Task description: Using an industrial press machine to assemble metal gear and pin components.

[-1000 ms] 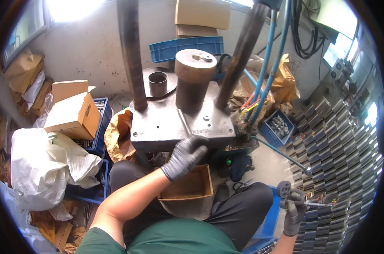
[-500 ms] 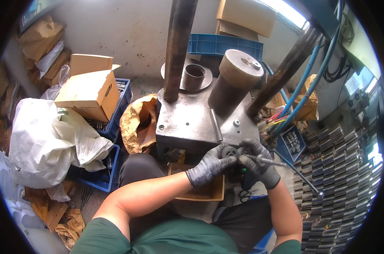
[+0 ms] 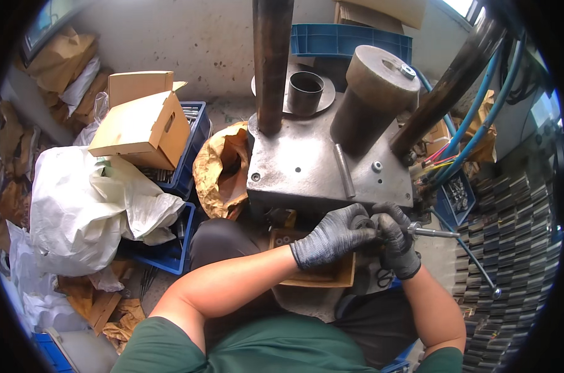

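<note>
Both of my hands wear grey knit gloves and are close together in front of the near edge of a metal press bed [image 3: 282, 180]. My left hand [image 3: 328, 236] is closed around a round metal ring [image 3: 361, 222], mostly covered by its fingers. Beside it, my right hand [image 3: 396, 242] is closed on a slim metal shaft [image 3: 434, 232] with a collar, which sticks out to the right. The shaft's inner end is hidden in the glove. On the bed lie a loose metal pin [image 3: 344, 171] and a small washer-like ring [image 3: 376, 166].
A thick steel cylinder [image 3: 372, 93] and a short tube [image 3: 305, 93] stand on the bed between two posts. Below my hands is a yellowish box [image 3: 319, 278]. Leftward are a paper sack [image 3: 216, 174], blue crates [image 3: 185, 239] and a carton [image 3: 132, 127]. A ball-ended lever [image 3: 481, 267] and stacked metal parts [image 3: 512, 248] are rightward.
The view has shifted, so the bed appears farther right. My right hand has turned, and the shaft now reaches farther out to the right of it. The ring is more covered by my left fingers.
</note>
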A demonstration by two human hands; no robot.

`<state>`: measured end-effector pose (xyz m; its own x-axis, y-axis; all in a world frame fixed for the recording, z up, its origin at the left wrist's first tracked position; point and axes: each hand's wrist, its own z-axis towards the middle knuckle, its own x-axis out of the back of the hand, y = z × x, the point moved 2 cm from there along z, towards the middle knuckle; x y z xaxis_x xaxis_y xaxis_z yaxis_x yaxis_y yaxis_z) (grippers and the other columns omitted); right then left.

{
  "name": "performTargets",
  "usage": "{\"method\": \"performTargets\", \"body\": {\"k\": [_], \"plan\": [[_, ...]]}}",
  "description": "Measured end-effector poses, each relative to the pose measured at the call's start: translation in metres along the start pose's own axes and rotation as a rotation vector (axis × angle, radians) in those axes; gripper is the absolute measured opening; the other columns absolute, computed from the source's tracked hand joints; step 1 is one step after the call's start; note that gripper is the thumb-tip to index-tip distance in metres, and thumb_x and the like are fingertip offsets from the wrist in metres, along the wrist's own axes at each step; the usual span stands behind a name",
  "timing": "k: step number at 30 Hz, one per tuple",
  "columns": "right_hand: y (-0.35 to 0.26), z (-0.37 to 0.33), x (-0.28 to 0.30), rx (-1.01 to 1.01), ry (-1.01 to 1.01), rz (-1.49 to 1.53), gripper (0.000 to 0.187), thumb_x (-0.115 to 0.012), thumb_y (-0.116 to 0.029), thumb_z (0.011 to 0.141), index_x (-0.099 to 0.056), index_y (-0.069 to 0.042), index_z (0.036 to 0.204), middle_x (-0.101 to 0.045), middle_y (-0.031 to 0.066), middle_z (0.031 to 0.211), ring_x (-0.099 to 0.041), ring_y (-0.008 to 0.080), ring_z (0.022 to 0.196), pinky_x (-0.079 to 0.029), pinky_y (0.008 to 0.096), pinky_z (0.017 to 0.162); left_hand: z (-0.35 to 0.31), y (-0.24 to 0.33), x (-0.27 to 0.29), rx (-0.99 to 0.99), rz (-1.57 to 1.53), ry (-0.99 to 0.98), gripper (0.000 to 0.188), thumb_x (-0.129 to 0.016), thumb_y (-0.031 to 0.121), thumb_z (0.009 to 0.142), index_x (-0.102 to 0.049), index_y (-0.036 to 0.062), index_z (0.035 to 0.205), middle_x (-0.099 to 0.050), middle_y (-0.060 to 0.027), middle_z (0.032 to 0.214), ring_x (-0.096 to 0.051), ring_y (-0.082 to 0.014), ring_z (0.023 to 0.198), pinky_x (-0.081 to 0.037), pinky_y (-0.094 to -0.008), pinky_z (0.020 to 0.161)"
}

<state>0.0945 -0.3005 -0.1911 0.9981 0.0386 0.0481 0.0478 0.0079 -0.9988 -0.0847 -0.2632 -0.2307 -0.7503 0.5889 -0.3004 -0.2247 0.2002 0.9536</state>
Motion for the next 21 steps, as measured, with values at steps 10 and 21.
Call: {"method": "performTargets", "body": {"k": [10,21], "plan": [[0.004,0.0,0.008,-0.231,-0.207,0.487,0.046,-0.07,-0.04,0.081,-0.068,-0.003,0.109,-0.07,0.0127,0.084,-0.065,0.0197,0.062,-0.052,0.0305,0.053,-0.014,0.032,0.013,0.081,-0.51,-0.451,0.055,-0.083,0.044,0.077,-0.061,0.001,0.105,-0.062,-0.0041,0.081,-0.06,-0.012,0.072,-0.049,-0.0237,0.068],[-0.003,-0.001,0.014,-0.294,-0.203,0.115,0.032,-0.061,-0.025,0.098,-0.067,0.002,0.116,-0.065,0.0018,0.081,-0.06,0.0077,0.073,-0.05,0.0228,0.071,0.006,0.074,0.108,0.011,1.194,0.597,0.032,-0.073,0.028,0.09,-0.066,0.0061,0.112,-0.066,-0.021,0.107,-0.067,-0.0382,0.103,-0.053,-0.0466,0.092]]}}
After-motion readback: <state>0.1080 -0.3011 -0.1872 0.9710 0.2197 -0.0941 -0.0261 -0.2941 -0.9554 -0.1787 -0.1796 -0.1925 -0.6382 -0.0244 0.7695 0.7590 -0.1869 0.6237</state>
